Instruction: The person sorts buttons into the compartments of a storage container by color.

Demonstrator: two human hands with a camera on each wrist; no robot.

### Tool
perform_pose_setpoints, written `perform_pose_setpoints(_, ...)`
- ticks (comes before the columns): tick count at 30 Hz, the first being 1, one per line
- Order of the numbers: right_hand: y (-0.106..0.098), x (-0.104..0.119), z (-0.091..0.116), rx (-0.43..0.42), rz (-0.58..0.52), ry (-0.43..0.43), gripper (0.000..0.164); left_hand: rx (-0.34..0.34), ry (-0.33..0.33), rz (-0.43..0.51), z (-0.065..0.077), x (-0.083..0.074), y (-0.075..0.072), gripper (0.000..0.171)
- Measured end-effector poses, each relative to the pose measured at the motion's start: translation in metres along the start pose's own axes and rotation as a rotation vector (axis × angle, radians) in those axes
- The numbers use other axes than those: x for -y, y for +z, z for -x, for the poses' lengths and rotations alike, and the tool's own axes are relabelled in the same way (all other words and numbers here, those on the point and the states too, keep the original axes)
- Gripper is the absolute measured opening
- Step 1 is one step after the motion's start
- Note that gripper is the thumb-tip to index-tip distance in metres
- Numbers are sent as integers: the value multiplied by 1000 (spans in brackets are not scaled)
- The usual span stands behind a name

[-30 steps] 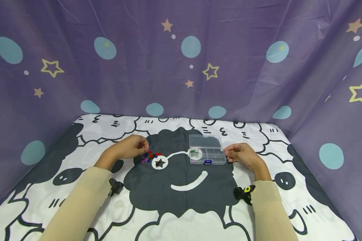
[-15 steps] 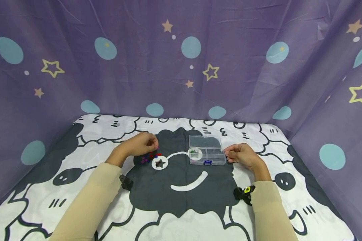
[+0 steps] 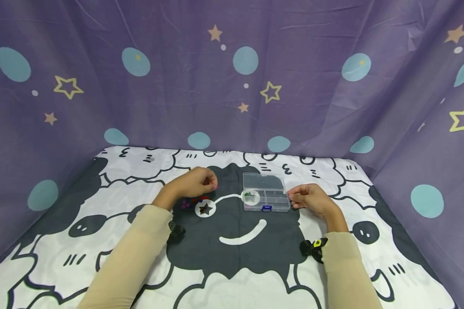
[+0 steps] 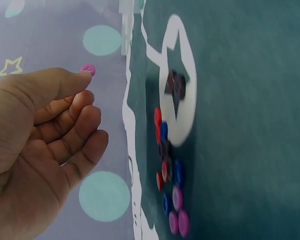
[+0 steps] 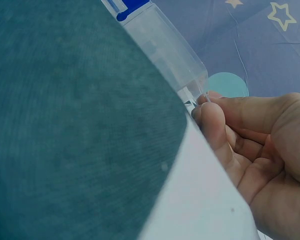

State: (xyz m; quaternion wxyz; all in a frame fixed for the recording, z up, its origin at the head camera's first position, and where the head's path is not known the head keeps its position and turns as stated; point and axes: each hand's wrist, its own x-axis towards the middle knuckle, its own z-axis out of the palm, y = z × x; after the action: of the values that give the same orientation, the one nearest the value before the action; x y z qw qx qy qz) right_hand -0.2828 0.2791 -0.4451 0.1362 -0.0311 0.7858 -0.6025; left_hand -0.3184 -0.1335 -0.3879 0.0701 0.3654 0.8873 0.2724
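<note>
My left hand [image 3: 195, 182] pinches a small pink button [image 4: 88, 70] between thumb and fingertip, held above the cloth. Below that hand lies a loose group of red, blue, dark and pink buttons [image 4: 177, 172] on the dark cloud print. To the right stands a clear plastic compartment box [image 3: 276, 199] with its lid [image 3: 263, 181] tipped back and a blue latch [image 3: 267, 208] at the front. Something small and green [image 3: 248, 195] sits in a left compartment. My right hand [image 3: 311, 199] grips the box's right end with thumb and fingers, seen closely in the right wrist view.
A black-and-white cartoon cloth [image 3: 239, 262] covers the table. Behind it hangs a purple curtain [image 3: 201, 120] with stars and dots. Some dark buttons [image 4: 177, 85] lie on the printed white circle, apart from the main group.
My left hand has lifted from the button group and moved right toward the box, carrying the pink button. My right hand and the box have stayed in place.
</note>
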Motion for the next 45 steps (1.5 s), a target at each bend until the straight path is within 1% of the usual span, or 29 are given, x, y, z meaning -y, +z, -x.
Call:
perform_pose_setpoints(4,-1,0,0,0,3,0,25,0,11,-2,-8,-6,4,6)
perform_pose_setpoints(10,-4,0,1,-5,8,-6,25,4,55,-2,-24,-14,15,7)
perform_pose_setpoints(15,-5,-1,1,0,10,-7,25,8,55,-19,-35,-22,20,7)
perform_pose_setpoints(19,-5,-1,1,-4,11,-3,25,18,62,3,-42,-30,24,6)
perform_pose_setpoints(24,-4,-2,0,-3,9,-5,25,48,95,36,-50,-37,31,11)
perform_pose_setpoints(27,-4,-3,-1,2,5,-10,25,57,116,32,-53,-40,35,12)
perform_pose_setpoints(29,-3,-3,-1,2,1,-12,24,60,117,28,-55,-42,37,11)
perform_pose_setpoints(34,-3,-3,0,0,-6,-14,23,72,102,19,-58,-48,43,8)
perform_pose_setpoints(37,-2,-3,0,-8,-7,-6,23,93,103,9,-59,-52,46,8)
perform_pose_setpoints(41,-1,-3,-1,-6,-3,-8,23,117,89,-25,-58,-55,49,8)
perform_pose_setpoints(45,-1,-2,-1,-5,5,-10,24,121,74,-40,-57,-55,49,7)
